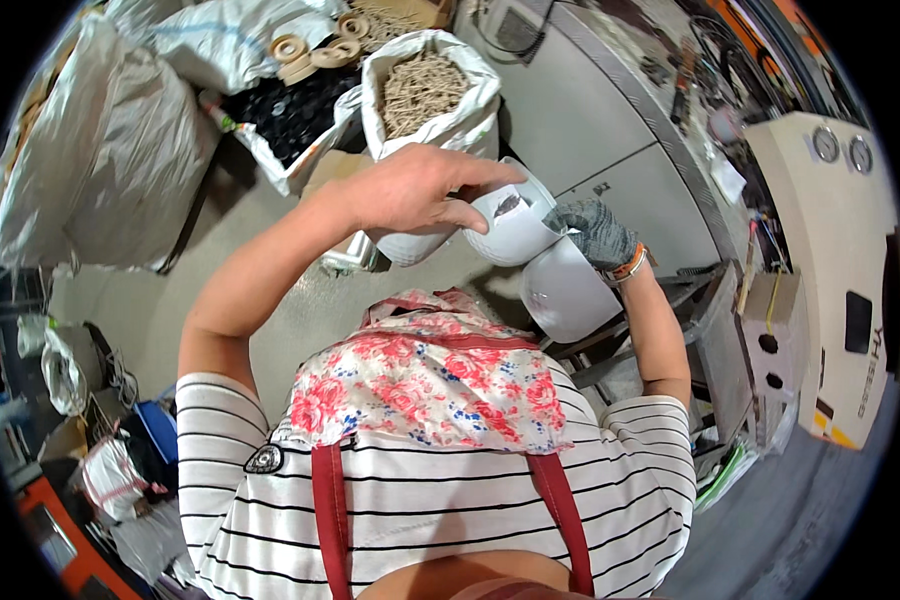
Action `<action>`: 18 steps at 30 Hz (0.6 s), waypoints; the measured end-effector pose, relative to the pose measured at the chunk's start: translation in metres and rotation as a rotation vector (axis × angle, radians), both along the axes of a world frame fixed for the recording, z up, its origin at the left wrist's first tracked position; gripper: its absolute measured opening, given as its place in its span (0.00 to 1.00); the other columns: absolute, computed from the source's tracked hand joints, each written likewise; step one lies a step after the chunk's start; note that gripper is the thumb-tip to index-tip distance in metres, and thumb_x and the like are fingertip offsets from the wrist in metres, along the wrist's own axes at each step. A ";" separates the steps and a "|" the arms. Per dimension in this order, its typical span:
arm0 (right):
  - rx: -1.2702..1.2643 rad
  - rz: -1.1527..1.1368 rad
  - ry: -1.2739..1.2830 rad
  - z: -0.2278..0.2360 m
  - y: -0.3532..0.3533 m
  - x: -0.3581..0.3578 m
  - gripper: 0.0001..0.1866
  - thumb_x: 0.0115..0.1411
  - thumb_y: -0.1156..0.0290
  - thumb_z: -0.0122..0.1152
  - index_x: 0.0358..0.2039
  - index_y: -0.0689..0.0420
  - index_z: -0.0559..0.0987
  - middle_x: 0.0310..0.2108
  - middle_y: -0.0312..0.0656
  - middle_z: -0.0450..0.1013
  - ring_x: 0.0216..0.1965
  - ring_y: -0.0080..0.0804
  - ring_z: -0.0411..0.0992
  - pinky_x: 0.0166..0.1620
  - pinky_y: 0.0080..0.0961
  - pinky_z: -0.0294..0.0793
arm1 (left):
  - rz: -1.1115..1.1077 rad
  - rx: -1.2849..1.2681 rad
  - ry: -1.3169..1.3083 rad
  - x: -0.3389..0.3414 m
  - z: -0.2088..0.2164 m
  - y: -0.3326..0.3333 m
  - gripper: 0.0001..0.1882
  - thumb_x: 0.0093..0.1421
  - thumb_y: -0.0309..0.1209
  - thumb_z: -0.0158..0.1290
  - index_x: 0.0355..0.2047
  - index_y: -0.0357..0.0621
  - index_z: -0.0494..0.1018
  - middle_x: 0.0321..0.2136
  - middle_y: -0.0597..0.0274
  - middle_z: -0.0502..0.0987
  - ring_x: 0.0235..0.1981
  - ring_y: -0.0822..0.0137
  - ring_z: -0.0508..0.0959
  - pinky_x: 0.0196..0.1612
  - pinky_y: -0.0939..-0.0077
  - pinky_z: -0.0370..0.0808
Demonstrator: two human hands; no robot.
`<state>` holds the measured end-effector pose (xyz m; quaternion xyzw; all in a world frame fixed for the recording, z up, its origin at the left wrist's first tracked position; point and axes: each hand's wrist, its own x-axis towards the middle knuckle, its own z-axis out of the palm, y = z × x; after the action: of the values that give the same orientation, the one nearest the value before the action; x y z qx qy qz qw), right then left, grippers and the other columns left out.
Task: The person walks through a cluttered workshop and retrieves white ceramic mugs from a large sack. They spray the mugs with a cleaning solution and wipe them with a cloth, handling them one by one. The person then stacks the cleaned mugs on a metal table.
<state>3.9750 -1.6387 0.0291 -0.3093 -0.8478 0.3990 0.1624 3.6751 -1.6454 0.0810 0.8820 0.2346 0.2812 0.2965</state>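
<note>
My bare left hand point(420, 190) is closed on a white, rounded plastic shell point(515, 235), its thumb on the near side and its fingers along the far rim. A small dark mark shows on a flat patch of that shell. My right hand point(602, 238), in a dark grey knit glove, grips the same shell's right edge. Below the gloved hand sits another white rounded shell point(570, 295); whether the glove touches it I cannot tell. Under my left wrist a third white shell point(410, 248) shows in part, its top covered by the hand.
Ahead stands an open white sack point(380, 85) of small tan pieces, beside a bag of black parts point(285, 115) and several tan rings point(290, 48). A big white sack point(100, 150) fills the far left. Grey cabinet doors point(570, 110) and a beige gauge panel point(820, 250) line the right.
</note>
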 end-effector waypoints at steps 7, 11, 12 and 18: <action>-0.117 0.144 -0.143 -0.007 0.013 -0.051 0.15 0.45 0.72 0.59 0.36 0.62 0.75 0.31 0.43 0.74 0.34 0.30 0.72 0.40 0.26 0.71 | 0.104 -0.262 0.128 -0.041 -0.022 -0.015 0.16 0.52 0.41 0.54 0.31 0.39 0.71 0.22 0.52 0.73 0.26 0.56 0.73 0.31 0.67 0.69; -0.287 0.073 -0.101 -0.022 0.009 -0.062 0.11 0.46 0.72 0.59 0.32 0.59 0.76 0.28 0.40 0.73 0.30 0.28 0.71 0.36 0.24 0.71 | 0.168 -0.350 -0.042 -0.055 -0.040 -0.026 0.15 0.57 0.39 0.50 0.26 0.38 0.70 0.17 0.59 0.69 0.20 0.68 0.70 0.24 0.73 0.66; -0.410 0.024 -0.046 -0.025 0.005 -0.066 0.10 0.44 0.72 0.60 0.30 0.57 0.76 0.25 0.38 0.73 0.27 0.28 0.71 0.33 0.24 0.70 | 0.198 -0.407 -0.037 -0.057 -0.040 -0.028 0.15 0.58 0.39 0.49 0.26 0.37 0.70 0.16 0.60 0.69 0.20 0.70 0.70 0.24 0.74 0.66; -0.075 -0.196 -0.003 -0.038 -0.024 -0.088 0.10 0.44 0.72 0.60 0.30 0.57 0.76 0.24 0.39 0.72 0.27 0.31 0.70 0.33 0.24 0.70 | 0.289 -0.514 0.015 -0.071 -0.039 -0.039 0.17 0.61 0.40 0.44 0.26 0.37 0.69 0.15 0.65 0.68 0.19 0.76 0.67 0.24 0.77 0.66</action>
<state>3.8874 -1.6628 -0.0085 -0.3971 -0.7982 0.4123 0.1876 3.6042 -1.6843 0.0423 0.7376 0.4232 0.2456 0.4653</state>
